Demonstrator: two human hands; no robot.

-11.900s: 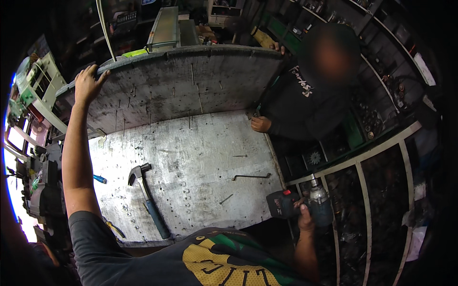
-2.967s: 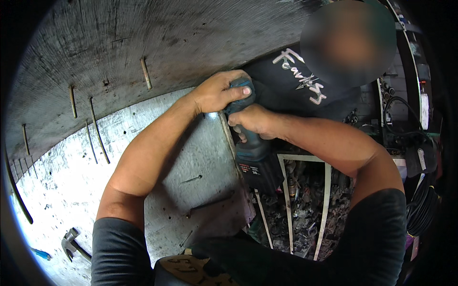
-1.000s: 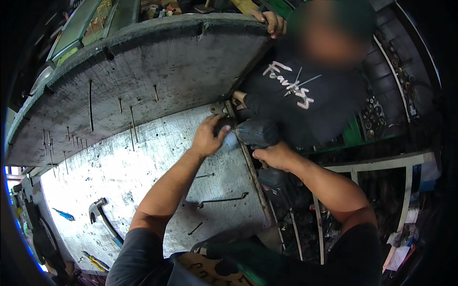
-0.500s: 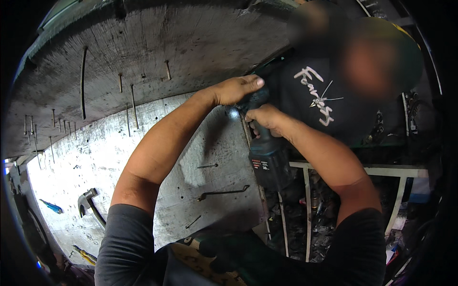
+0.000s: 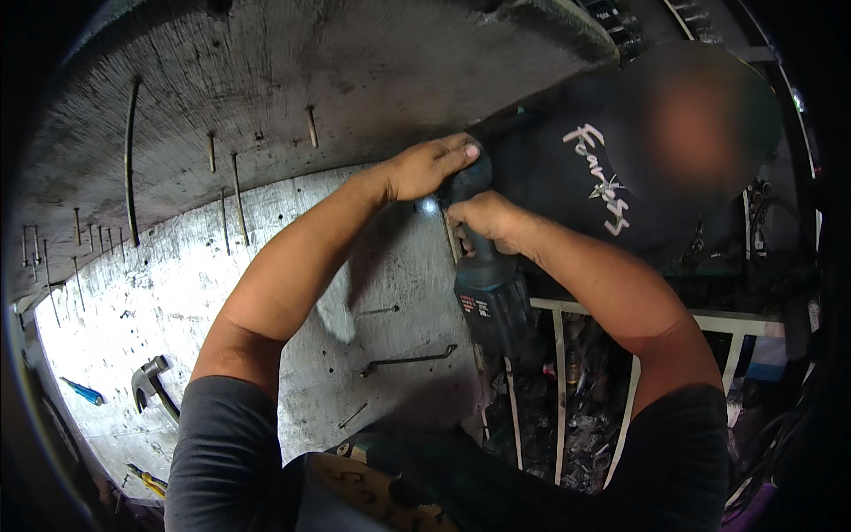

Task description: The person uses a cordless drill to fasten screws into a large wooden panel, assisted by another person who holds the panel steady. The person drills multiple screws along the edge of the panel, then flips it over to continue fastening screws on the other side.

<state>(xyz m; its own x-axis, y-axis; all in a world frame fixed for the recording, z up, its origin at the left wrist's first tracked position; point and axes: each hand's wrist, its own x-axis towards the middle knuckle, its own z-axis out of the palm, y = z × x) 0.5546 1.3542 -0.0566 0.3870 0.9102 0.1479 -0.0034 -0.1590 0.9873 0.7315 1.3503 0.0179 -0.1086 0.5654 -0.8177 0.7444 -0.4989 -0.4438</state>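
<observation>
Both of my hands are on a black cordless drill (image 5: 486, 275), its battery block hanging toward me. My right hand (image 5: 486, 222) wraps round the grip just below the drill's head. Over the back of the head lies my left hand (image 5: 434, 167), its thumb on top and its other fingers mostly hidden. A small white light (image 5: 429, 207) glows at the drill, beside the edge of the pale, scuffed metal sheet (image 5: 408, 275). The drill's tip and whatever it touches are hidden behind my hands.
On the sheet lie a claw hammer (image 5: 149, 383), a blue-handled screwdriver (image 5: 82, 391), yellow-handled pliers (image 5: 151, 481), a bent rod (image 5: 408, 360) and loose bolts. Several nails and rods stick out of a dark board (image 5: 266, 80). Across from me is another person in a dark shirt (image 5: 550, 177).
My view has shifted slightly, so the sheet and its tools sit a little further left. The other person's shape has changed at the top. Both hands keep their hold on the drill.
</observation>
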